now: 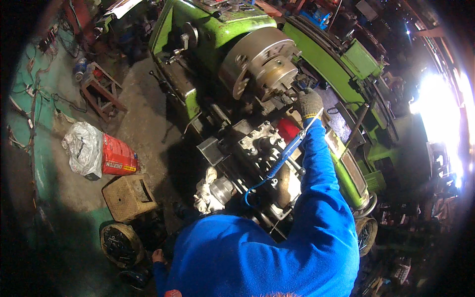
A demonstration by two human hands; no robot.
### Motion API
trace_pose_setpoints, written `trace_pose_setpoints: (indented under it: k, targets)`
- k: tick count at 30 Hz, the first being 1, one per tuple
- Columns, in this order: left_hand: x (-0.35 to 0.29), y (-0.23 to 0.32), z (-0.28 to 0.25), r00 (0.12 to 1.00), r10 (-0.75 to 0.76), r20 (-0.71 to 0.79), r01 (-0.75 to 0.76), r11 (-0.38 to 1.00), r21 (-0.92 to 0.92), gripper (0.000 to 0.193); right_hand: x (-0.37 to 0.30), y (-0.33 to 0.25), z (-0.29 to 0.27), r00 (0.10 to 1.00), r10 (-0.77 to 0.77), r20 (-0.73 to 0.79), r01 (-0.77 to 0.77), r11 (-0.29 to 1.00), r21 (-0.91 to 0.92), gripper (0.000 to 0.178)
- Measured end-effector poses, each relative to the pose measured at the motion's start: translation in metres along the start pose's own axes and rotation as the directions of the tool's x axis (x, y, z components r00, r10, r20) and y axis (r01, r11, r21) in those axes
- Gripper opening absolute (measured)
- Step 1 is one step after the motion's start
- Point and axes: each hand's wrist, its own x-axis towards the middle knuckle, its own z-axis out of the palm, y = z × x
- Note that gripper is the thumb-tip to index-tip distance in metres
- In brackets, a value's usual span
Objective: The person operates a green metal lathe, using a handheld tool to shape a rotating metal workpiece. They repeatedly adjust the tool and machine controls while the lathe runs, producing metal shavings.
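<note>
My right hand point(310, 102), in a grey knitted glove, reaches to the work end of a large green lathe. Its fingers curl beside the round metal workpiece point(278, 74) held in the steel chuck point(257, 47); what they grip is hidden. A slim blue tool point(288, 152) with a thin silver end and a blue cord lies across my view by the right sleeve. Below it stands the bolted tool post point(262, 139) on the carriage. My left hand point(158, 256) hangs low at the left, bare and small in view, its fingers too indistinct to read.
The green headstock point(213, 24) fills the top, with a crank handle point(185, 40) at its left. On the floor at left are a red-and-white sack point(118, 156), a tan box point(127, 198), a bucket of dark scraps point(120, 245) and a rusty metal stand point(101, 91).
</note>
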Motion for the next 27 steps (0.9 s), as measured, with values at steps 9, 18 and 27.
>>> trace_pose_setpoints:
  k: [9,18,27]
  targets:
    - [0.011,-0.006,-0.004,0.999,0.043,0.005,-0.043,0.947,0.319,0.036,-0.002,0.003,0.003,1.000,0.001,-0.026,0.003,0.990,0.139,0.041]
    - [0.014,-0.003,-0.002,0.992,-0.103,0.072,0.121,0.939,-0.323,0.023,0.001,-0.001,-0.002,0.994,-0.103,-0.039,0.102,0.995,-0.014,0.042]
    - [0.003,-0.014,0.008,0.999,-0.045,0.017,0.045,0.999,-0.007,0.031,-0.002,-0.008,-0.001,0.982,-0.189,-0.014,0.184,0.971,-0.152,0.038]
